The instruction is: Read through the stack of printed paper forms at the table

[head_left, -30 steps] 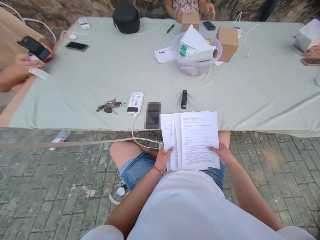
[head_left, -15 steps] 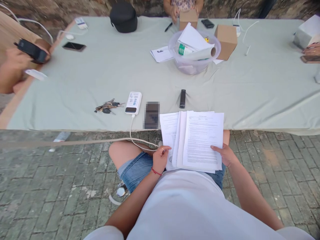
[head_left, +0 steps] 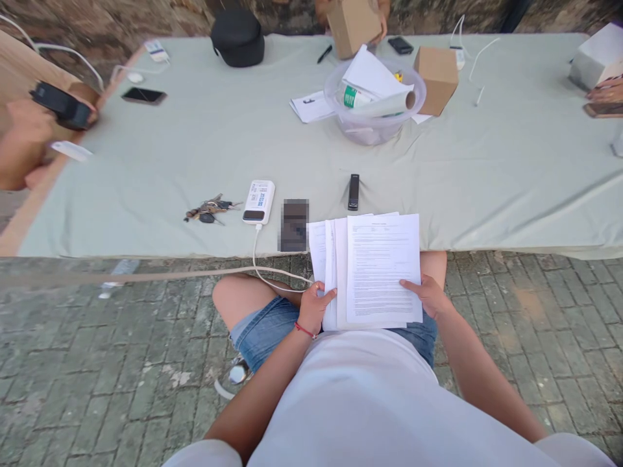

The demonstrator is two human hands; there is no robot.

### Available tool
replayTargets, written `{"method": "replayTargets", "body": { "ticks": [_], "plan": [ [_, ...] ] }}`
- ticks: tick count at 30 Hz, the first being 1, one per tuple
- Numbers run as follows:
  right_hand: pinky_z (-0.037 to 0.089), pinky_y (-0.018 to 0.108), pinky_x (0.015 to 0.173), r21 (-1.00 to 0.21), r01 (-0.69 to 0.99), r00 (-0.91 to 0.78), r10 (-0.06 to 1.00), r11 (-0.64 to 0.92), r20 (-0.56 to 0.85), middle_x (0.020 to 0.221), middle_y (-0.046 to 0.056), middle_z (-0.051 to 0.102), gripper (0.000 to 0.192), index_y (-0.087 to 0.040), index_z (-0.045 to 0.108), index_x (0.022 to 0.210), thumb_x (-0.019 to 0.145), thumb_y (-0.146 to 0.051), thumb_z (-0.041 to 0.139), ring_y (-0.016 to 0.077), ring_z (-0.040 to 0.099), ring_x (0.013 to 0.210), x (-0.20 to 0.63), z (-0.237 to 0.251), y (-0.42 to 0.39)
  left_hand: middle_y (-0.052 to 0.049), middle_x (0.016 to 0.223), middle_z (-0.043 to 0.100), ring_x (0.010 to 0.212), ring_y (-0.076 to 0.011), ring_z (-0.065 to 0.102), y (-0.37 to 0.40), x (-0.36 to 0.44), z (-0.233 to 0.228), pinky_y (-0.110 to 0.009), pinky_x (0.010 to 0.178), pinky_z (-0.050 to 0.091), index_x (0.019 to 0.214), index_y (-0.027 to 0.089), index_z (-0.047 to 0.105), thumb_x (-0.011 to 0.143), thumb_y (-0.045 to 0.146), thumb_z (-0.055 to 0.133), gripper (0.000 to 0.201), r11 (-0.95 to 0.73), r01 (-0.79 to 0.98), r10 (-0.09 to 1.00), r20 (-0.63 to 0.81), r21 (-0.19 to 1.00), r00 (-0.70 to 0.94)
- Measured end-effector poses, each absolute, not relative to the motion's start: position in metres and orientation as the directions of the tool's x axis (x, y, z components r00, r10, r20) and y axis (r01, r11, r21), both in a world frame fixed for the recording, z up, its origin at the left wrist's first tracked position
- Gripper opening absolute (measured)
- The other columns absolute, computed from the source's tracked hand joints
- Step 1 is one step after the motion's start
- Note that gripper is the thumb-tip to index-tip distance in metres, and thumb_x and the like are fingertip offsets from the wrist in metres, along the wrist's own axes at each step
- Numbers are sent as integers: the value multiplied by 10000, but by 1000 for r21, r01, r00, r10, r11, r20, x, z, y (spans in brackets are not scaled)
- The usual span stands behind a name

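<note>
Several printed sheets of paper point(head_left: 382, 272) lie overlapped and fanned out above my lap, their far ends by the table's near edge. My left hand point(head_left: 314, 305) grips the left side of the stack, thumb on top and the other fingers hidden underneath. On the right side, my right hand point(head_left: 431, 297) pinches the top sheet's edge, thumb over the print and fingers below. Just beyond the papers stands a small black device point(head_left: 354, 192). To the left are a blurred-out dark flat object point(head_left: 294, 225) and a white power bank point(head_left: 259, 202) with a cable plugged in.
Keys point(head_left: 211, 209) lie on the cloth-covered table point(head_left: 170, 149). Farther back are a translucent basin point(head_left: 372, 126) with papers and a roll, a cardboard box point(head_left: 435, 81), a black case point(head_left: 237, 37) and a phone point(head_left: 145, 96). Other people's hands show at left, back and right.
The papers have shifted left and bunched closer together, with my right hand moving left too. My left thumb now lies over the stack's edge. Across the table, a person has lifted and tilted a cardboard box.
</note>
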State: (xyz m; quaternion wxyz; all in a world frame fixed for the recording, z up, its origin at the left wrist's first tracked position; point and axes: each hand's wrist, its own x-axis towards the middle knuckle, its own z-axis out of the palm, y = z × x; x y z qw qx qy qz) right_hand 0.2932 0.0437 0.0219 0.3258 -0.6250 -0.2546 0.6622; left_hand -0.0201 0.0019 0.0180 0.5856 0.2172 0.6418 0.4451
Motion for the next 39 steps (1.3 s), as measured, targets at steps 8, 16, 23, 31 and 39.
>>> {"method": "replayTargets", "body": {
  "ticks": [8,16,23,31,39],
  "plan": [
    [550,516,1161,-795,-161,128,787,-584,-604,1217,55,797,510,-256,799,1063,605,-374,989,361,709,1258,323,11,38,-15,833,710,747,-194,661,-1,-17,11,-323,721,530,879,219,551,764,574,811,454,425,-127,866,-443,896,-230],
    [519,541,1185,-830,-124,103,825,-543,-555,1258,77,781,569,-226,792,1111,619,-435,985,367,696,1277,318,16,43,-95,1097,765,1052,-292,707,0,-23,7,-443,1008,524,1164,194,705,848,471,710,420,334,164,927,-292,928,-237],
    [545,523,1161,-834,-82,44,834,-545,-550,1247,66,786,551,-239,795,1131,658,-468,964,359,712,1251,297,11,49,-64,848,725,873,-251,652,2,-18,9,-383,869,514,857,181,736,858,596,644,425,406,24,900,-395,914,-184],
    [549,535,1151,-823,-48,-7,824,-566,-566,1219,54,799,575,-238,796,1144,667,-516,958,356,723,1228,302,14,47,26,665,555,654,-156,497,4,-20,7,-272,638,413,679,222,532,677,489,724,329,478,86,851,-437,874,-290],
    [584,542,1102,-771,0,-14,771,-637,-637,1177,78,809,593,-212,808,1099,630,-540,966,371,750,1163,299,20,40,-7,792,678,748,-198,617,5,-15,13,-327,744,505,819,231,543,794,466,671,269,380,152,914,-345,913,-215]
  ]
}}
